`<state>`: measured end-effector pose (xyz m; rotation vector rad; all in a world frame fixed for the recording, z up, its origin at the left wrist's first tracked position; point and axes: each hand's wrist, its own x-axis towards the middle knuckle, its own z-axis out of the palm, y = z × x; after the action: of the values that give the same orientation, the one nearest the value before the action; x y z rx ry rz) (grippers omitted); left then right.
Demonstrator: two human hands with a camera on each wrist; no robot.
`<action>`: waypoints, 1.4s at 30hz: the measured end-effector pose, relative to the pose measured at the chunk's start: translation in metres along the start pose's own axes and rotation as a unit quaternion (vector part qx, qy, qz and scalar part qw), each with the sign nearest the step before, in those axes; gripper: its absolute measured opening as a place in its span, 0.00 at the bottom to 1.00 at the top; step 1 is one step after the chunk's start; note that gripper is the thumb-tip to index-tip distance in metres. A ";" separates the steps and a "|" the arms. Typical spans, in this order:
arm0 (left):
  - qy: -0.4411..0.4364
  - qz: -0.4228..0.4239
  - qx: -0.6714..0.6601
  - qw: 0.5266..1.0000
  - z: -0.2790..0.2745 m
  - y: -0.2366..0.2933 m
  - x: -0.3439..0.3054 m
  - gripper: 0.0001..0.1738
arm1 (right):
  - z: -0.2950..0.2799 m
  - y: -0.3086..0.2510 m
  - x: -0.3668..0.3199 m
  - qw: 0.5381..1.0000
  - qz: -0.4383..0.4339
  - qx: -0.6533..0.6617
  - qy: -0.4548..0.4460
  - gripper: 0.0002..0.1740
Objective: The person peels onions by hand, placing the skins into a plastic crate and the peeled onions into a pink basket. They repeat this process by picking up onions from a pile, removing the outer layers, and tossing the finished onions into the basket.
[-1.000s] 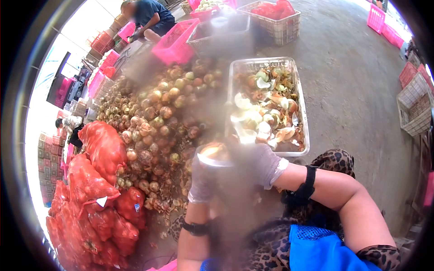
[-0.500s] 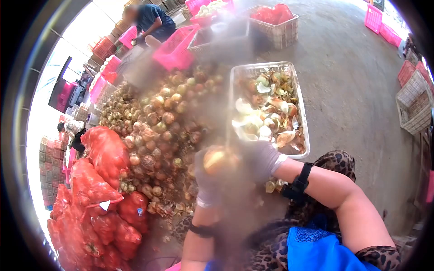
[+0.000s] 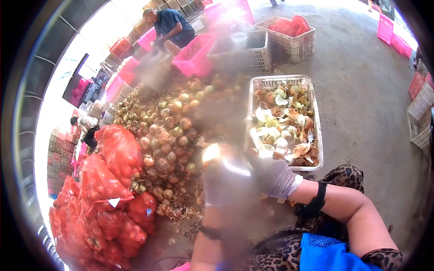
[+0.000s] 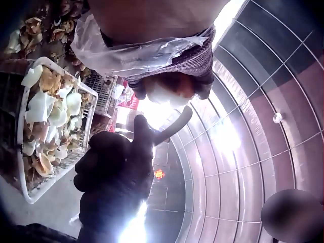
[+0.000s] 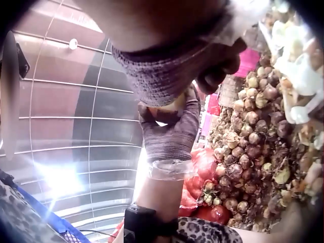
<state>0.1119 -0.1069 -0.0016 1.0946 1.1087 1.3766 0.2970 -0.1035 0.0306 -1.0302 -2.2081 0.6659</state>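
Both hands wear purple-grey knit gloves and meet in front of the body, partly blurred by a smear on the head camera. My left hand [image 3: 221, 185] grips an onion [image 4: 169, 91], which shows pale flesh and some brown skin in the left wrist view. Close beside it, my right hand [image 3: 273, 177] holds a small knife with a short curved blade [image 4: 174, 125]; its handle is hidden in the fist. In the left wrist view the blade tip points up near the onion's underside.
A white crate [image 3: 318, 135] of onion peels stands ahead on the right. Loose onions [image 3: 169, 135] form a large pile at front left, beside red mesh sacks [image 3: 106, 180]. Pink crates [image 3: 194, 56] and pale crates [image 3: 296, 45] stand farther back, near a crouching person [image 3: 174, 27].
The head view has shifted, so the surroundings appear farther right and lower. The onion has turned in my left hand, and the right hand appears a little more apart from it.
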 end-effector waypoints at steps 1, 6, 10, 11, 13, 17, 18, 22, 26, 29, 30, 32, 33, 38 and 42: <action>-0.031 -0.045 -0.261 0.964 0.000 0.002 -0.001 0.39 | 0.000 -0.001 0.001 1.000 0.001 0.003 0.000 0.29; 0.041 -0.038 -0.259 0.964 0.008 0.005 -0.003 0.39 | 0.014 0.016 0.002 0.990 0.100 0.079 -0.062 0.43; 0.117 -0.016 -0.220 0.968 0.022 0.012 -0.006 0.39 | 0.063 0.047 -0.003 0.998 0.017 -0.043 0.037 0.34; 0.124 -0.010 -0.242 0.962 0.026 0.014 -0.008 0.39 | 0.101 0.075 -0.002 0.989 -0.065 -0.086 0.098 0.31; 0.142 -0.005 -0.243 0.960 0.028 0.015 -0.009 0.39 | 0.040 0.046 0.009 0.995 0.094 0.024 -0.039 0.23; 0.126 0.017 -0.150 0.981 0.027 0.011 -0.010 0.40 | -0.014 0.029 0.030 0.668 0.431 0.601 0.081 0.19; 0.119 0.023 -0.118 0.986 0.027 0.009 -0.009 0.40 | -0.011 0.029 0.028 0.785 0.338 0.511 0.094 0.19; 0.133 0.020 -0.071 0.988 0.019 -0.012 -0.008 0.41 | 0.012 0.032 0.022 0.954 0.089 0.235 0.162 0.16; -0.035 -0.054 -0.246 0.967 0.030 0.010 -0.012 0.45 | -0.004 0.031 0.028 0.956 0.111 0.244 0.122 0.13; -0.104 -0.121 -0.369 0.916 0.029 0.014 -0.015 0.50 | 0.010 0.059 0.030 0.968 0.022 0.224 0.112 0.13; -0.101 -0.105 -0.254 0.956 0.030 0.012 -0.013 0.50 | 0.018 0.072 0.031 0.969 -0.006 0.218 0.114 0.14; -0.086 -0.081 -0.115 0.986 0.025 -0.002 -0.009 0.50 | 0.052 0.102 0.035 0.962 0.024 0.246 0.116 0.13; -0.076 -0.075 -0.095 0.990 0.019 -0.012 -0.009 0.50 | 0.070 0.121 0.039 0.964 0.027 0.241 0.109 0.12; -0.141 -0.164 -0.511 0.832 0.019 0.008 -0.017 0.50 | 0.022 0.151 0.026 0.956 0.161 0.237 -0.063 0.13; -0.167 -0.170 -0.554 0.798 0.020 0.021 -0.015 0.52 | -0.024 0.076 0.032 0.965 0.254 -0.046 0.050 0.25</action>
<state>0.1294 -0.1220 0.0213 0.2096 0.0923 1.1633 0.3351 -0.0303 0.0079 -1.6681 -1.9071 0.7107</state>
